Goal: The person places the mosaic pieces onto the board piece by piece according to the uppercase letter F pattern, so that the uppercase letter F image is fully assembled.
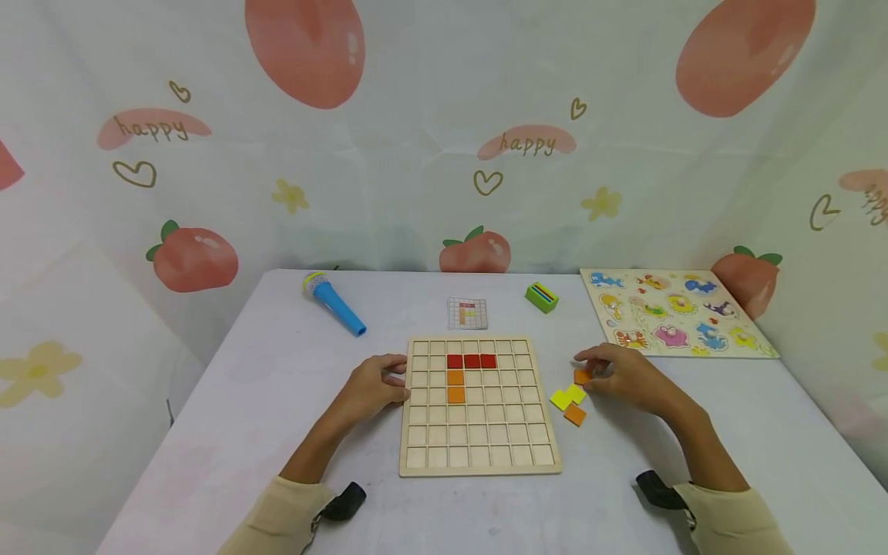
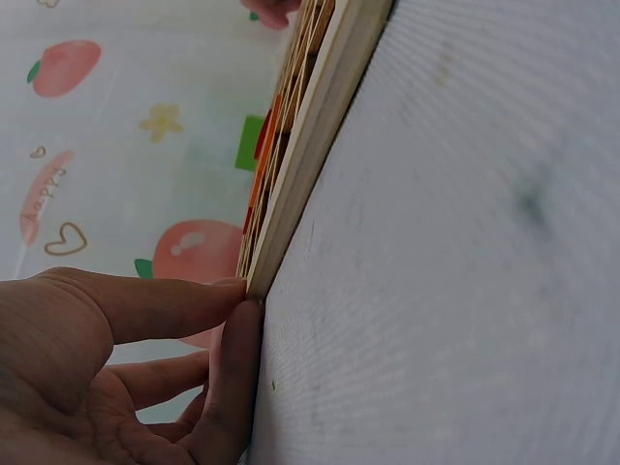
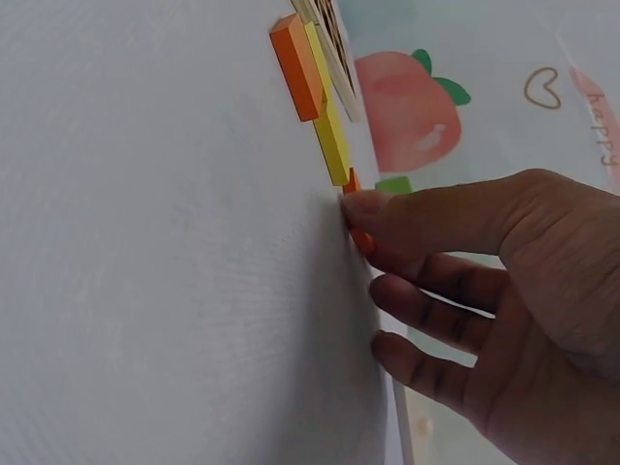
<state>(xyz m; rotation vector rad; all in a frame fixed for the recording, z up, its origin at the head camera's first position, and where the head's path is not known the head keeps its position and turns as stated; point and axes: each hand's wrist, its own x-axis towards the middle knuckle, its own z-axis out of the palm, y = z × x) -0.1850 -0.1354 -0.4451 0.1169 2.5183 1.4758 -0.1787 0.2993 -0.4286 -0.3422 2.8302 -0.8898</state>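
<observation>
Head view: the person's left hand (image 1: 371, 385) is touching the left edge of a wooden grid board (image 1: 480, 456), its thumb and fingertips extending unclenched against the rim, and the left wrist view is showing thumb and forefinger meeting at that edge. The right hand (image 1: 624, 378) is pinching an orange tile (image 1: 581, 376) between thumb and forefinger; this tile is sitting at its fingertips, just outside the board's right edge. To the left of the right hand, two yellow tiles (image 1: 559, 399) are lying side by side, and a second orange tile (image 1: 574, 415) is lying just nearer the wearer. Rightward from the left hand, on the board, three red tiles (image 1: 472, 361) are filling a short row, with two orange tiles (image 1: 455, 378) running in a column below the leftmost one. Beyond the left hand, a blue toy microphone (image 1: 340, 307) is lying on its side; between the hands and farther off, a small pattern card (image 1: 468, 314) is lying past the board. A green block (image 1: 542, 297) is resting beyond and to the left of the right hand, while an animal puzzle board (image 1: 696, 320) is lying beyond that hand, toward the right.
</observation>
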